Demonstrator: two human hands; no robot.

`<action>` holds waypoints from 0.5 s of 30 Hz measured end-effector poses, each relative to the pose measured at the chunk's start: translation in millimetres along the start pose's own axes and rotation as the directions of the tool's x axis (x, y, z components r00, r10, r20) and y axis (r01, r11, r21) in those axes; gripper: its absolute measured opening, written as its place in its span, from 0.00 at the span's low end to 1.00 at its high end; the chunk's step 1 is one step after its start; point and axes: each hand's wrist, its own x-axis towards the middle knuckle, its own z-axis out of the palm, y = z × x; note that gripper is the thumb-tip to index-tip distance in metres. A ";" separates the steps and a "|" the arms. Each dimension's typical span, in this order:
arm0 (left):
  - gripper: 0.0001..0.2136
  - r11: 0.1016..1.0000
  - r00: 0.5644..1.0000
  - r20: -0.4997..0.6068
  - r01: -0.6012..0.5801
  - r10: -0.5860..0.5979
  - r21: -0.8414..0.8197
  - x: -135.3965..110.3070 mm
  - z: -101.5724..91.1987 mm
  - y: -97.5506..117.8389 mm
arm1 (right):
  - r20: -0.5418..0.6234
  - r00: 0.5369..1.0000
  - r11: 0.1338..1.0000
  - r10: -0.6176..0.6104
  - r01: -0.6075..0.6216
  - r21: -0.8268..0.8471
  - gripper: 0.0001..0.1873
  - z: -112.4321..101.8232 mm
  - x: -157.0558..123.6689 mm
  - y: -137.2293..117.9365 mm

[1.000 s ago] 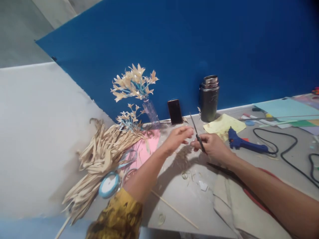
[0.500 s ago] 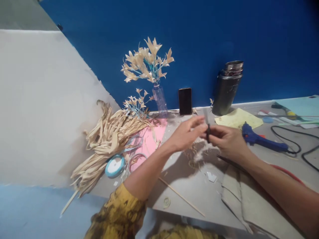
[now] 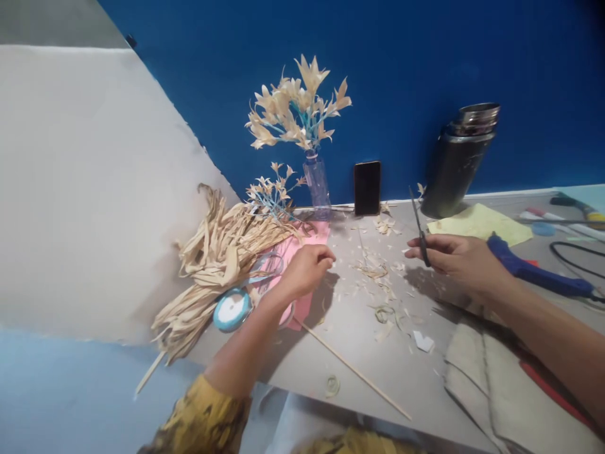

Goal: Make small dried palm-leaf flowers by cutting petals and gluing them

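My right hand (image 3: 466, 261) is closed round the handle of a small pair of dark scissors (image 3: 416, 217), blades pointing up. Over the pink paper (image 3: 316, 236) is my left hand (image 3: 306, 271), its fingers curled together; whatever they may hold is hidden. Just left of that hand lie a bundle of dried corn husks (image 3: 222, 246) and a blue and white ribbon spool (image 3: 232, 309). Pale husk scraps (image 3: 373, 271) are scattered on the table between my hands. Husk flowers (image 3: 295, 107) stand in a clear bottle (image 3: 317, 186), with a smaller flower bunch (image 3: 271, 192) beside it.
A phone (image 3: 367, 188) leans on the blue wall near a dark flask (image 3: 456, 167). Yellow paper (image 3: 477, 222) and a blue glue gun (image 3: 539, 271) lie at right. A thin stick (image 3: 357, 371) crosses the front; a beige cloth item (image 3: 501, 378) rests at front right.
My hands have moved apart. The left one has gone left and down to the pink paper; the right one still holds the scissors. The view has shifted slightly.
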 end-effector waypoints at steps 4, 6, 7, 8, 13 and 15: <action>0.11 0.967 0.977 0.080 -0.209 0.199 0.145 34.7 40.2 12.6 | 0.004 1.000 1.000 0.002 -0.002 -0.009 0.23 -0.9 2.6 2.0; 0.12 0.910 0.952 0.167 -0.295 0.255 0.290 46.6 57.6 16.1 | -0.004 1.000 1.000 -0.007 0.007 -0.023 0.21 -2.2 4.2 2.8; 0.11 0.898 0.945 0.193 -0.315 0.265 0.306 49.9 64.3 16.3 | -0.006 1.000 1.000 -0.012 0.011 -0.029 0.20 -2.7 4.7 2.9; 0.10 0.884 0.936 0.223 -0.334 0.271 0.327 51.4 69.6 15.6 | -0.007 1.000 0.999 -0.014 0.013 -0.031 0.19 -3.1 5.0 2.7; 0.10 0.824 0.921 0.256 -0.380 0.295 0.419 47.9 80.0 8.3 | 0.013 1.000 1.000 0.011 -0.011 -0.002 0.17 -2.6 5.1 -0.1; 0.10 0.818 0.918 0.247 -0.389 0.309 0.423 46.5 81.9 7.4 | 0.026 1.000 1.000 -0.003 0.003 0.012 0.15 -1.7 5.0 -0.4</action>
